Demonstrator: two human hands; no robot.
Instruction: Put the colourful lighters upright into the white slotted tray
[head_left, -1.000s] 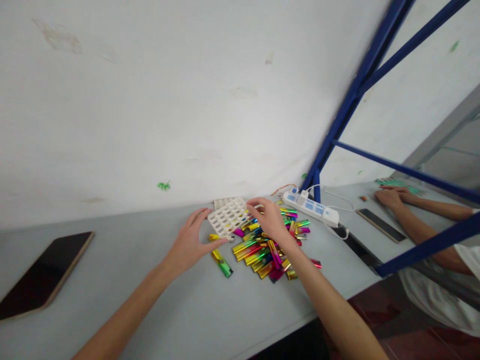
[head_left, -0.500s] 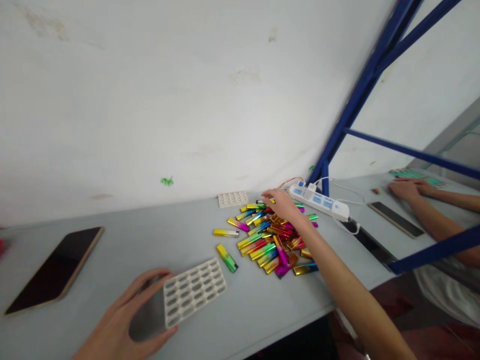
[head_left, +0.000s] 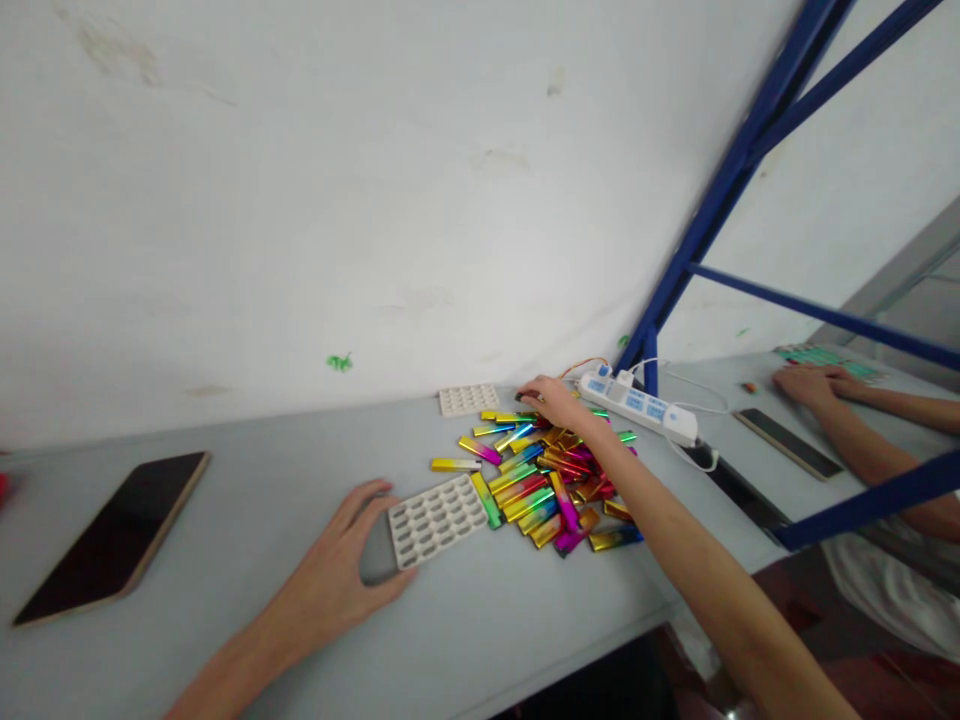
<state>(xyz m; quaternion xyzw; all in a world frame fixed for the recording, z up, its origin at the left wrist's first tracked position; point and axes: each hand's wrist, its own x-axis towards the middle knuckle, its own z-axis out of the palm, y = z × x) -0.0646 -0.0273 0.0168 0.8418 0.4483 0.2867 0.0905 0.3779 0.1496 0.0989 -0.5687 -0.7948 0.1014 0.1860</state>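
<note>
My left hand [head_left: 349, 560] grips the left end of a white tray [head_left: 439, 520] with rows of oval slots, thumb at the near corner and fingers at the far one. The slots look unfilled. The tray's right edge touches a yellow-green lighter [head_left: 486, 498] at the border of a pile of shiny, multicoloured lighters [head_left: 525, 503]. My right hand [head_left: 555, 400] is at the back of the pile, fingers closed on a lighter [head_left: 523, 397]; only its dark end shows, the rest hidden by the hand. A yellow-white lighter [head_left: 455, 465] lies just beyond the tray.
A second white slotted tray [head_left: 469, 400] lies against the wall. A white power strip [head_left: 637, 405] with cables stands behind the pile, beside a blue metal frame [head_left: 679, 265]. One phone [head_left: 112, 540] lies left, another [head_left: 787, 442] right, near another person's hands [head_left: 814, 385].
My left hand has slid the tray right and away from me, pushing the yellow-green lighter against the pile. My right hand's fingers have closed at the back of the pile.
</note>
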